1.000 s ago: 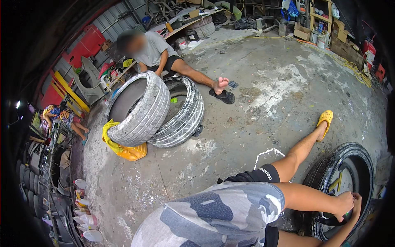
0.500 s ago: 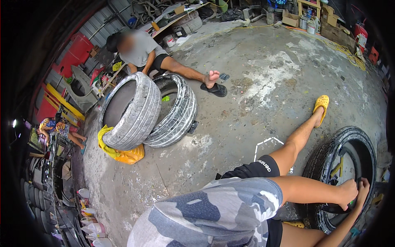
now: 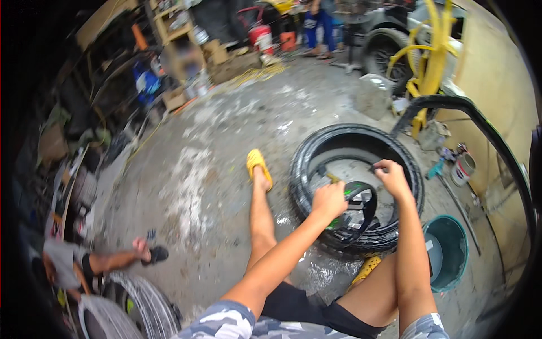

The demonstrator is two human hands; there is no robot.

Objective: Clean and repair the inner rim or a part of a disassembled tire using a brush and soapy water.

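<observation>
In front of me a black tire (image 3: 305, 186) lies on the concrete floor, wet and shiny along its rim. My left hand (image 3: 330, 200) is closed in a fist over the tire's opening, gripping a black curved strip (image 3: 371, 209) with bright green parts and pale labels. The strip loops down toward the near side of the tire. My right hand (image 3: 393, 176) is bent in a pinch at the tire's right inner side. A small dark bit shows at its fingertips, too blurred to name. A yellowish handled tool (image 3: 333, 178) lies inside the tire, left of the strip.
A green bucket (image 3: 451, 277) stands right of my leg. Behind it are a long rod (image 3: 460, 214), a paint can (image 3: 463, 168) and a curved black frame (image 3: 480, 110). A yellow stand (image 3: 435, 56) rises beyond. Lower left, another person's leg (image 3: 116, 261) lies near two whitish tires (image 3: 147, 305).
My view has swung right, bringing the black tire to the middle and the other person to the lower left. My hands, earlier close together at the tire, are now apart.
</observation>
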